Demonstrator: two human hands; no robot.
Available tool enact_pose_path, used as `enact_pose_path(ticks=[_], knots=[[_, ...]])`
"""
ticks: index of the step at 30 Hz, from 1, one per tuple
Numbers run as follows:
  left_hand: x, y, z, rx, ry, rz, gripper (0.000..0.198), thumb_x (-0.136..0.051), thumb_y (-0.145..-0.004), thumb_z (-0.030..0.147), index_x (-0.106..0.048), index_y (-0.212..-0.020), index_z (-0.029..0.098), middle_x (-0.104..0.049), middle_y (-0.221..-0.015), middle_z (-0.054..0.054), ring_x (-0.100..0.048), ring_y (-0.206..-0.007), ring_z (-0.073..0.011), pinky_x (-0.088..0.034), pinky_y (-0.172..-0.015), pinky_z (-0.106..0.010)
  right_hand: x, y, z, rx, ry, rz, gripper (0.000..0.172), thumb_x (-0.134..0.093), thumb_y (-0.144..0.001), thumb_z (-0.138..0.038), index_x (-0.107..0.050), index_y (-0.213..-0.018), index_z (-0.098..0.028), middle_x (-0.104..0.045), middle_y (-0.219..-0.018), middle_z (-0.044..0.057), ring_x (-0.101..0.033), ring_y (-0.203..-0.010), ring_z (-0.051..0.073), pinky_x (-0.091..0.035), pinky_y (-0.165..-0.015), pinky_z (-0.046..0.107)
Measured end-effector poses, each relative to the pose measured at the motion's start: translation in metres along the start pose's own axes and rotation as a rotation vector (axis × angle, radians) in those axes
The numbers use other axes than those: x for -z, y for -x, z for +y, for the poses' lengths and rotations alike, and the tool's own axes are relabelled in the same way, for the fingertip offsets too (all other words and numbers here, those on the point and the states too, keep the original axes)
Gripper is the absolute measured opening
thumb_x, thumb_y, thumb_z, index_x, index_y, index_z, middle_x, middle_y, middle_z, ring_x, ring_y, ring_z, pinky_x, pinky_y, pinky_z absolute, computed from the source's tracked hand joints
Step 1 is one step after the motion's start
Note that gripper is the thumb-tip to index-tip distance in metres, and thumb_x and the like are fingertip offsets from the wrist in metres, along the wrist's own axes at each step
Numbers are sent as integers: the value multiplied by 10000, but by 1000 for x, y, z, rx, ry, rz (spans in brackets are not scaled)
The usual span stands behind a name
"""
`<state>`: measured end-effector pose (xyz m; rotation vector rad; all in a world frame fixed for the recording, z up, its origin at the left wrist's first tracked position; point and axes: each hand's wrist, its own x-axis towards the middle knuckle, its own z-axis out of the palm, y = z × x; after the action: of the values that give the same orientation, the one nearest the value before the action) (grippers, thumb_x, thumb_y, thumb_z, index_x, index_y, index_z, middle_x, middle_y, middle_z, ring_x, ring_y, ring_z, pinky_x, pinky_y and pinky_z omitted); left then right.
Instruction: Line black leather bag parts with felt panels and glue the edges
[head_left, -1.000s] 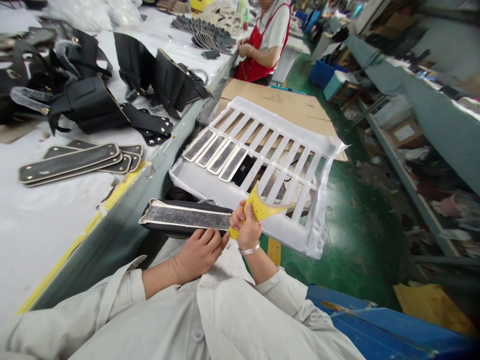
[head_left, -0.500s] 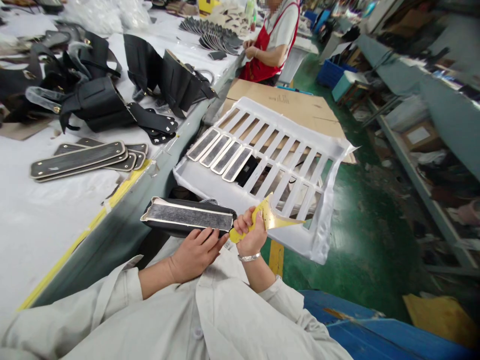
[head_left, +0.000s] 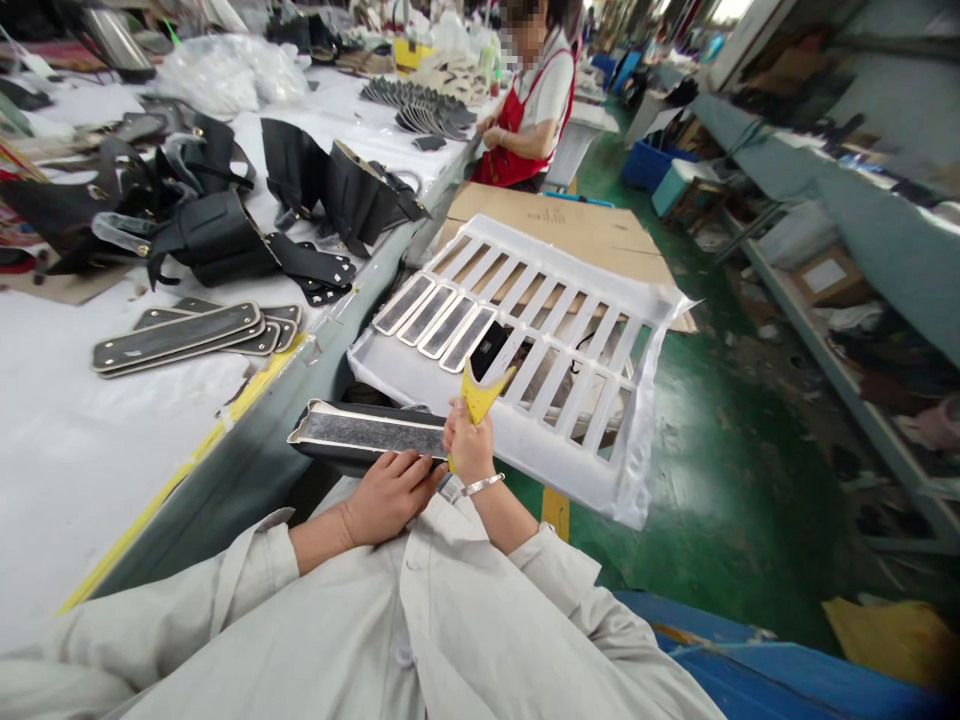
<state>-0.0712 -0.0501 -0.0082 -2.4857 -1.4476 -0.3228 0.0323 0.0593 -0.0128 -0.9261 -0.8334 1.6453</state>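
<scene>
A black leather bag piece (head_left: 360, 433) lies in front of my body with a long grey panel facing up, pale strips along its edges. My left hand (head_left: 394, 492) holds its near side, fingers bent over the panel's edge, thumb hidden. At the right end of the piece, my right hand (head_left: 470, 445) is closed in a fist around a yellow tool (head_left: 481, 398) with a notched, fishtail-like end pointing up. Its lower end reaches the edge of the bag piece, partly hidden by my fingers.
A white slotted rack (head_left: 622, 500) stands just beyond, carrying several grey panels (head_left: 435, 325) on its left. On the table (head_left: 52, 420) lie stacked grey strips (head_left: 180, 335) and black leather pieces (head_left: 210, 235). Further off, a person in a red apron (head_left: 517, 145) works beside cardboard (head_left: 570, 225).
My right hand has moved slightly left and turned, so the yellow tool's notched end now points up instead of right. My left hand stays on the bag piece. The whole view has shifted a little.
</scene>
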Motion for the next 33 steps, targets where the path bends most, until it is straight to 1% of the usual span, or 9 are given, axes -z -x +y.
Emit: enact_pose_path(ticks=[2, 6, 10, 16, 20, 22, 26, 30, 33], knots=[[0, 2, 2, 17, -6, -3, 341, -509, -876, 237, -521, -1209, 166, -607, -1081, -96, -528, -955, -224, -388, -752, -349, 6, 7, -4, -2, -122, -11, 367, -607, -735, -544, -488, -810, -205, -295, -467, -129, -235, -327, 35, -210, -311, 176], [-1, 4, 5, 47, -14, -16, 332, -485, -890, 260, -524, -1204, 161, -612, -1092, -82, -521, -957, -217, -374, -742, -344, 15, 28, -7, 142, -259, 35, 302, -607, -768, -484, -482, -836, -217, -296, -504, -119, -250, -363, 38, -228, -345, 173], [1, 3, 5, 62, -11, -26, 314, -475, -894, 267, -541, -1183, 162, -622, -1078, -61, -515, -938, -208, -356, -724, -341, 14, 38, -4, 187, -244, 33, 294, -568, -795, -501, -478, -839, -224, -280, -514, -113, -237, -371, 45, -223, -357, 181], [3, 1, 4, 86, 19, -50, 302, -459, -901, 273, -552, -1167, 163, -626, -1015, -66, -516, -914, -196, -344, -713, -338, 11, 40, -1, 234, -194, -1, 283, -540, -823, -491, -469, -836, -218, -275, -518, -107, -230, -384, 49, -211, -370, 194], [1, -2, 3, 141, 83, -53, 286, -453, -904, 291, -568, -1146, 190, -621, -960, -64, -512, -890, -197, -349, -699, -337, 12, 43, 8, 319, -122, -64, 225, -494, -870, -447, -473, -871, -223, -295, -534, -96, -266, -407, 59, -233, -392, 208], [0, -4, 1, 183, 148, -52, 248, -447, -906, 283, -600, -1088, 209, -618, -936, -57, -508, -872, -191, -357, -699, -329, 11, 45, 14, 349, -78, -80, 215, -475, -884, -439, -476, -899, -225, -305, -547, -90, -294, -426, 65, -254, -410, 215], [-1, -13, -4, 293, 319, -68, 179, -481, -886, 251, -638, -957, 201, -608, -916, -50, -497, -863, -181, -388, -741, -312, 9, 45, 15, 325, -43, -31, 242, -478, -879, -462, -469, -910, -222, -302, -554, -89, -305, -433, 68, -267, -413, 216], [2, -21, -9, 361, 406, -132, 144, -529, -849, 217, -627, -950, 187, -593, -906, -46, -487, -846, -182, -405, -762, -319, 8, 45, 3, 215, -142, 31, 247, -488, -869, -465, -473, -856, -219, -264, -534, -98, -247, -398, 56, -234, -385, 199], [3, -25, -12, 375, 434, -148, 135, -537, -842, 212, -622, -944, 188, -584, -897, -43, -479, -840, -187, -405, -760, -324, 11, 43, -3, 153, -217, 117, 237, -492, -864, -453, -483, -836, -218, -259, -539, -98, -226, -390, 50, -222, -373, 186]])
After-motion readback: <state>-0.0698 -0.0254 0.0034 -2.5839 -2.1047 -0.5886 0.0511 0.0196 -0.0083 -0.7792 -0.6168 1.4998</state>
